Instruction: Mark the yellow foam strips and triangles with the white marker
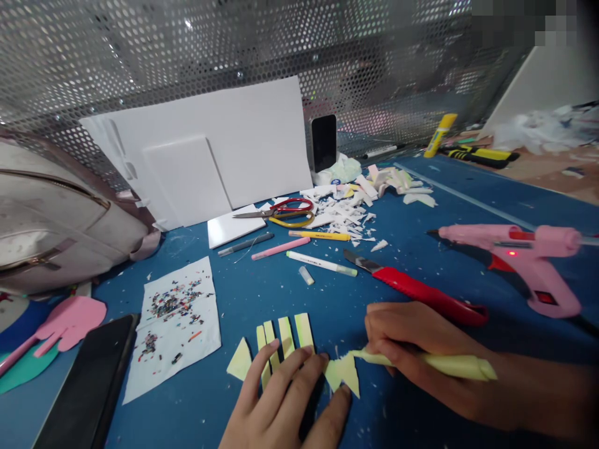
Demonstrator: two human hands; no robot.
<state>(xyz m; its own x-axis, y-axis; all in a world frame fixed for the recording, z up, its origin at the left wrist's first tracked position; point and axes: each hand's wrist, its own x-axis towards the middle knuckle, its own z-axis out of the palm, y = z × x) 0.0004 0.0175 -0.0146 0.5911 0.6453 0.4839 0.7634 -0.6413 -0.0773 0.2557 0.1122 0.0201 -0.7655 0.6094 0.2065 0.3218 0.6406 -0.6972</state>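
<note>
My right hand [421, 355] is closed around a pale yellow-green marker [458, 366], its tip at the edge of a small yellow-green cut piece [350, 374]. Fingers stretched out, my left hand [290, 402] lies over the cut pieces, with fingertips pressing on some of them. Several narrow yellow-green strips [286, 333] stick out beyond its fingers, and a triangular piece [240, 360] lies to their left. Parts of the pieces are hidden under the left hand. Just beyond the right hand rests a red utility knife [421, 292] with its blade out.
A pink glue gun [528, 249] with a lit light lies at right. Several markers [322, 263], scissors [285, 213] and white scraps [346, 209] spread across the middle. At left are a bead-covered sheet [201, 324], a black phone [88, 380] and a bag [60, 218]. White boards [262, 143] lean behind.
</note>
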